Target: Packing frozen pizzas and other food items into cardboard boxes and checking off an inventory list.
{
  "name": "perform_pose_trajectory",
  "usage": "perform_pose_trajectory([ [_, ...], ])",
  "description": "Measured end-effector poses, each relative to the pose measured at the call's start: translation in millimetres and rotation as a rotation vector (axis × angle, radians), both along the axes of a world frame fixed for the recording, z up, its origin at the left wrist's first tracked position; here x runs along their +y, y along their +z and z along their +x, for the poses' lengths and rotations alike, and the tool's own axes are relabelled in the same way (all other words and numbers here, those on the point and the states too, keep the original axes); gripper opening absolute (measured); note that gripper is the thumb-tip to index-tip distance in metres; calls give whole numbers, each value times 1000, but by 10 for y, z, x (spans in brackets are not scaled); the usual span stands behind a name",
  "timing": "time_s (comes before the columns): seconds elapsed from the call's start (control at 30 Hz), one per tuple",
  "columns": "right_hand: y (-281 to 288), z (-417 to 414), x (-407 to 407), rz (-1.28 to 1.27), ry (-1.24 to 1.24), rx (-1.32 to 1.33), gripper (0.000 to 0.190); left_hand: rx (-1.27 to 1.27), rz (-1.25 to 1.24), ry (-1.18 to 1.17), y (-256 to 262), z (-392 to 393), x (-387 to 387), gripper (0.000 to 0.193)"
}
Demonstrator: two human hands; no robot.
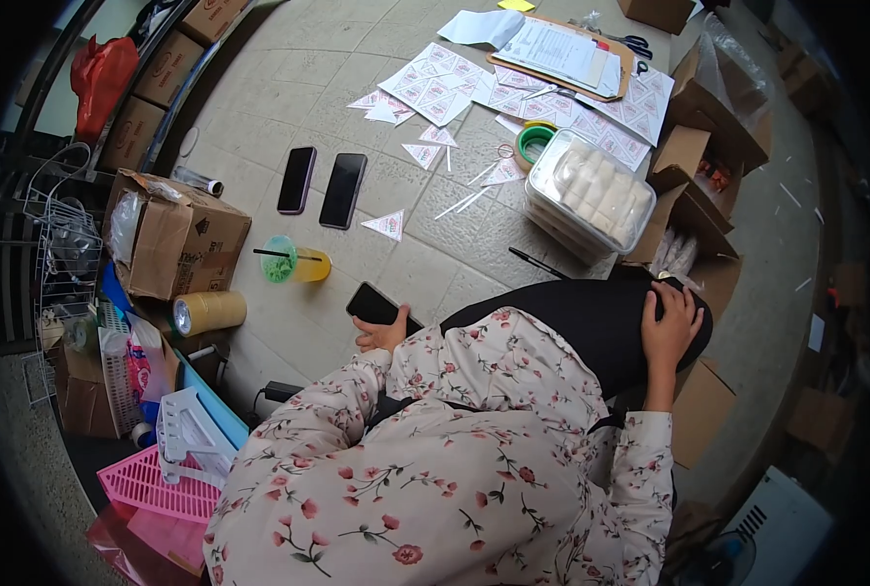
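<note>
My left hand (385, 331) rests at the near end of a dark smartphone (373, 303) lying on the tiled surface; whether its fingers grip the phone is hard to tell. My right hand (671, 322) lies on my black-trousered knee, fingers spread, holding nothing. Beyond the left hand stand a plastic cup of orange drink (305, 264) with a black straw and two more smartphones (296, 180), (343, 190). A triangular printed paper (385, 225) lies beside them. Left of my right knee are a black pen (536, 262) and stacked clear plastic containers (595, 192) holding pale rolls.
Printed sheets (439, 84), a clipboard (563, 55), scissors (629, 45) and green tape (534, 141) lie farther back. Open cardboard boxes (699, 220) line the right. At left are a cardboard box (190, 238), tape rolls (212, 313) and a pink plastic basket (158, 485).
</note>
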State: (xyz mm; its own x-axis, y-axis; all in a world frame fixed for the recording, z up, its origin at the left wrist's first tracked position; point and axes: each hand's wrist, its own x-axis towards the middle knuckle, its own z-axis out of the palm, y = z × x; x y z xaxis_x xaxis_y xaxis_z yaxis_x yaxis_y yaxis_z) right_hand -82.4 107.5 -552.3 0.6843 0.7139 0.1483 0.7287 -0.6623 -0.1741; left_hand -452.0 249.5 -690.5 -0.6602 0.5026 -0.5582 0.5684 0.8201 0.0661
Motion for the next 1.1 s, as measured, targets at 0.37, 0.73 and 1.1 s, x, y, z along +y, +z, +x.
perform_pose_trajectory([
  [0.37,-49,-24,2,50,1,12,22,9,37,-192,158,-506,-79,119],
  [0.73,-118,-4,17,162,0,57,23,32,134,-51,204,-988,-61,121],
  [1.1,-169,-2,-17,227,12,62,24,90,-24,-284,83,-891,350,119],
])
